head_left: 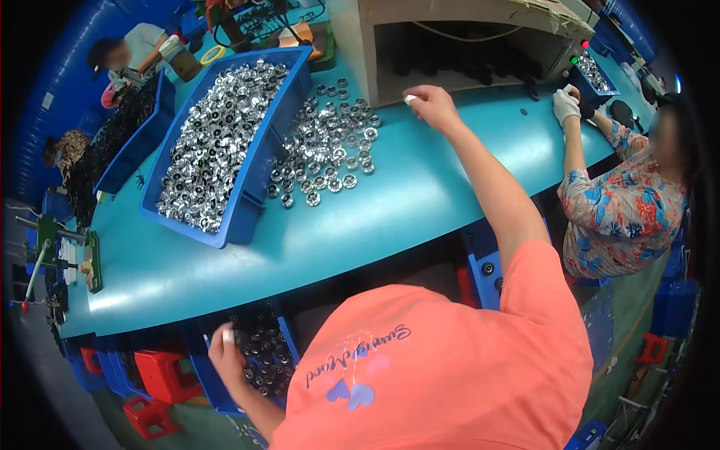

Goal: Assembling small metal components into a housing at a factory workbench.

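My left hand (227, 360) is low on the left, at the near side of a blue bin of black round parts (266, 352) below the table edge. Its fingers are bent together, with a white wrap on one; whatever they hold, if anything, is hidden. My right hand (435, 109) is over the teal table, in front of the opening of a pale box-shaped machine (366, 45). Its fingers curl inward and a white wrap shows at a fingertip; I cannot make out anything held. Left of it lie loose silver ring-shaped metal parts (330, 154).
A large blue bin (244, 206) heaped with silver parts (217, 142) stands on the teal table (360, 225). A hand press (90, 259) is at the left end. One co-worker in a flowered shirt (619, 202) sits at right; others work at far left. Red stools (165, 375) stand below.
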Motion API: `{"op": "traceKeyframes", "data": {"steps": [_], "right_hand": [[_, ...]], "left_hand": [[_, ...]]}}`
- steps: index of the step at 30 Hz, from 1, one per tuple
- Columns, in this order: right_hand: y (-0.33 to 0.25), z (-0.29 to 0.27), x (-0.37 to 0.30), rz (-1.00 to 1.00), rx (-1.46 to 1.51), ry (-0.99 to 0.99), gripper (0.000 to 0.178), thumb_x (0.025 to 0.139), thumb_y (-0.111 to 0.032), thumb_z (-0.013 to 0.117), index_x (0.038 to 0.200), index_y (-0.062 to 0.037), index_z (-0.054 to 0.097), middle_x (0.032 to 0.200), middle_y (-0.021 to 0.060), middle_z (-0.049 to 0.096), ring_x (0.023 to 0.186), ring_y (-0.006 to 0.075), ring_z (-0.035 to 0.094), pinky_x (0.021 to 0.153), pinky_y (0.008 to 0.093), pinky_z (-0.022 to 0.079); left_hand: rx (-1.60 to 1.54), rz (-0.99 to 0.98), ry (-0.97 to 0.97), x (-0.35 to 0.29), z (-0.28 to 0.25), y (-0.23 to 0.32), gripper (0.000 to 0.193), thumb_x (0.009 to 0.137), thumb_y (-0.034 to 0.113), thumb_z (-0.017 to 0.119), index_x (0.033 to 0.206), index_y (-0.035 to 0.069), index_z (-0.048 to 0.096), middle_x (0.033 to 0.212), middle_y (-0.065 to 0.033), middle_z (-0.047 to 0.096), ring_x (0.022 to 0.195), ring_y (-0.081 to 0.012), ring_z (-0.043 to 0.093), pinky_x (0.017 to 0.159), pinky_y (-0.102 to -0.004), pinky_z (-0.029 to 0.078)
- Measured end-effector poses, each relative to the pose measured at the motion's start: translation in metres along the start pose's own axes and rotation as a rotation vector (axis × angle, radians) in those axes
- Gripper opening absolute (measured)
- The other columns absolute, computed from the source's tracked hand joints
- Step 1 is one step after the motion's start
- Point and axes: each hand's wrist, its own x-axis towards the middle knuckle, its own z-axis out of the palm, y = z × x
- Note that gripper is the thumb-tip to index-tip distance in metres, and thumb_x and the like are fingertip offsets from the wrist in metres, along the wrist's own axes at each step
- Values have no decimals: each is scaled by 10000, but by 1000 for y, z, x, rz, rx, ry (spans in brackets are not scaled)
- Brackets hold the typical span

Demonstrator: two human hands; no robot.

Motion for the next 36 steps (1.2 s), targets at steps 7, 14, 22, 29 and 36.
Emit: {"op": "traceKeyframes", "data": {"steps": [7,14,22,29,36], "right_hand": [[44,25,114,75,-644,345,428,839,-309,703,1221,-121,662,1339,150,593,1201,317,626,974,427,530],[44,30,111,45,-576,371,417,816,-335,712,1174,-122,687,1314,153,606,1185,328,627,973,430,533],[59,20,85,-179,-661,384,451,793,-401,740,1215,-255,670,1250,139,658,1142,360,631,958,449,526],[10,53,126,-46,-753,194,444,862,-453,654,1271,-285,618,1271,144,641,1188,343,622,986,475,516],[40,43,96,-398,-530,406,484,809,-375,762,1230,-166,650,1106,145,664,1001,306,670,895,423,542]], "left_hand": [[118,32,69,-23,-10,19,284,896,106,650,1161,15,690,815,-164,690,722,-244,644,694,-378,505],[-380,547,-218,-2,57,197,213,903,102,681,1098,23,717,790,-83,664,690,-143,585,645,-295,466],[-472,810,-502,28,127,284,161,904,77,693,1055,40,736,830,-62,693,699,-116,598,640,-268,473],[-499,809,-572,28,141,296,169,911,67,686,1071,48,740,860,-65,708,728,-119,612,661,-267,485],[-532,757,-609,42,144,294,182,922,76,670,1090,49,735,862,-36,697,721,-102,603,646,-261,478]]}}
